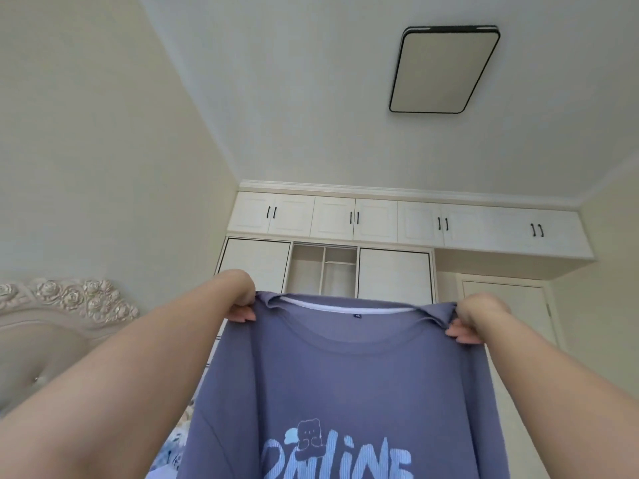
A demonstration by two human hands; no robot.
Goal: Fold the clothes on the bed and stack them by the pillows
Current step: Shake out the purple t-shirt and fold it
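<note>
Both hands are raised and spread apart, the left hand [238,299] and right hand [479,318] each pinching a shoulder of a purple T-shirt [345,385]. It hangs flat in open air, soft ribbed knit, pale blue lettering low down. Behind stand a white wardrobe [394,233] and, left, a carved headboard [69,302].

A black-framed rectangular ceiling light [444,69] hangs overhead. Cream wardrobe cabinets [380,223] with black handles line the far wall, one middle compartment [323,269] open. A rose-carved headboard [58,305] stands at left.
</note>
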